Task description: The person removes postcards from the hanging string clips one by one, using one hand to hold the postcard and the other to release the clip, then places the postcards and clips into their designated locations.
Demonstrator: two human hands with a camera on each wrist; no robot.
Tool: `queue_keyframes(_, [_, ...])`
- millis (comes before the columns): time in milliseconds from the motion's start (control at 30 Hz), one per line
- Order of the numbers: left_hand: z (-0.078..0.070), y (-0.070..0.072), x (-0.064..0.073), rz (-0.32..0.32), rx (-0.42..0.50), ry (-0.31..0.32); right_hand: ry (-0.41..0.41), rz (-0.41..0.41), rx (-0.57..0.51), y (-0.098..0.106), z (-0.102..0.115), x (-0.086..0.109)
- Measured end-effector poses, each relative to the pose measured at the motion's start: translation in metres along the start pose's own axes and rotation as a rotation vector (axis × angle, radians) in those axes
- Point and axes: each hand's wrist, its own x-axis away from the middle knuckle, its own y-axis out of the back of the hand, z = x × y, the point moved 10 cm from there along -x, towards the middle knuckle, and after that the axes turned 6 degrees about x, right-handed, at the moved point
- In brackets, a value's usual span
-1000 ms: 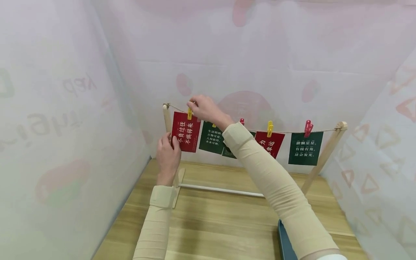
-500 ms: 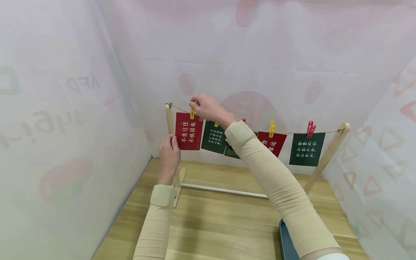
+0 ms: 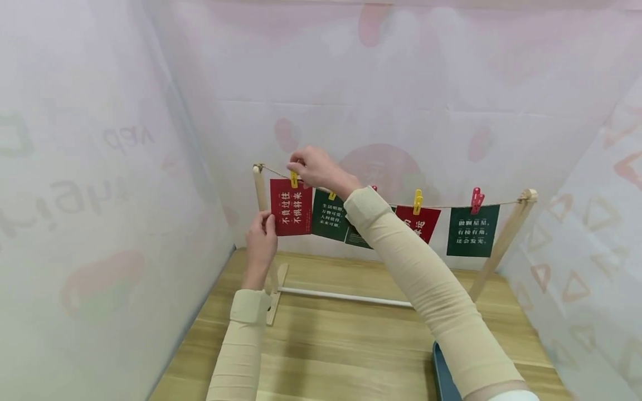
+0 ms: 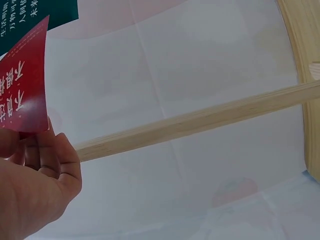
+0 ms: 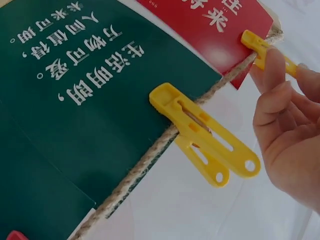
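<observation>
Here | yellow clip (image 3: 294,179) | long axis upright | nose down on red card (image 3: 291,214)

The upright red card (image 3: 291,208) bears a yellow clip (image 3: 294,179) at its top.

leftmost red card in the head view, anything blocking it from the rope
Nothing visible: the rope crosses the red card at its top edge, where the right hand pinches a yellow clip.
</observation>
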Motion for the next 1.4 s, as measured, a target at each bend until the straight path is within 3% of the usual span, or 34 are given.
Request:
queue_keyframes(333, [-0.003,0.011,-0.001,-0.013,-0.013,-0.036,0.031,-0.045,-0.009,0.001,0.009,-0.007])
queue_keyframes(533, [-0.001,0.025,0.002,-0.056,-0.033,-0.037,0.078,-0.048,-0.034,0.001,0.02,-0.009])
queue_keyframes(833, [-0.008,0.026,-0.004,-0.04,-0.033,-0.067,0.142,-0.206,0.038,0.027,0.031,-0.009])
queue_keyframes(1133, [-0.013,0.033,-0.002,-0.091,-0.05,-0.077,0.133,-0.204,0.07,0.035,0.031,-0.004])
queue_keyframes(1400, [-0.019,0.03,-0.003,-0.069,-0.069,-0.086,0.132,-0.18,0.126,0.043,0.02,0.014])
